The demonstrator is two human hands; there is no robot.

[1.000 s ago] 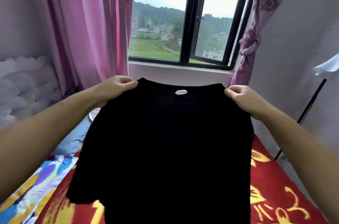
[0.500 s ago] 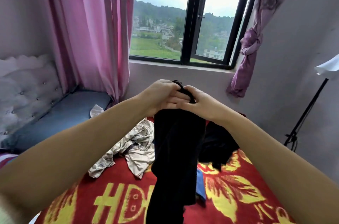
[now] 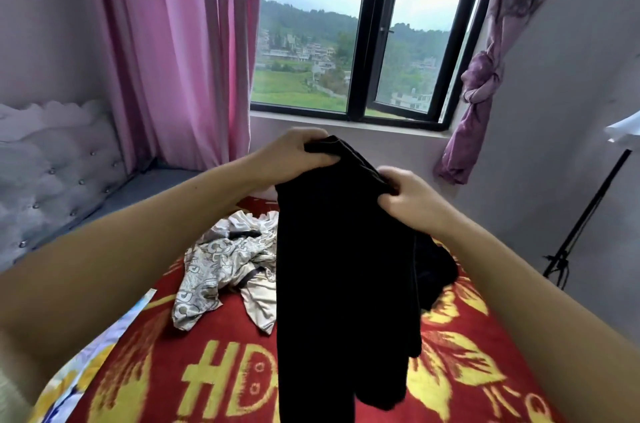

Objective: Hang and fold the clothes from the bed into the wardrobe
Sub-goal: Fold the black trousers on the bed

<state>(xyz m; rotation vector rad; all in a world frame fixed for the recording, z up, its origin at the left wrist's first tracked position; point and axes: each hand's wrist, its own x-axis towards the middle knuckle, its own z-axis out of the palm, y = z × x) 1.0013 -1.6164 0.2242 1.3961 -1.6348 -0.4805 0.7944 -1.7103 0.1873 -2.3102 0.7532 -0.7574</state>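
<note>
A window with a black frame and pink curtains face me across the bed, whose red and yellow cover lies under everything. I hold the black garment up over the bed, folded lengthwise so it hangs in a narrow column. My left hand has its fingers curled round the top edge, and my right hand pinches the same edge just beside it, a little lower. A patterned white garment lies crumpled on the cover to the left, and another dark piece sits behind my right wrist. The risk, as I judge it, is the layers sliding apart: the fabric looks limp, and if either grip loosens the halves could slip out of line and the fold open. A second ago I held it spread wide by the shoulders; half a second ago my hands met at the top, and now they have drawn slightly apart.
</note>
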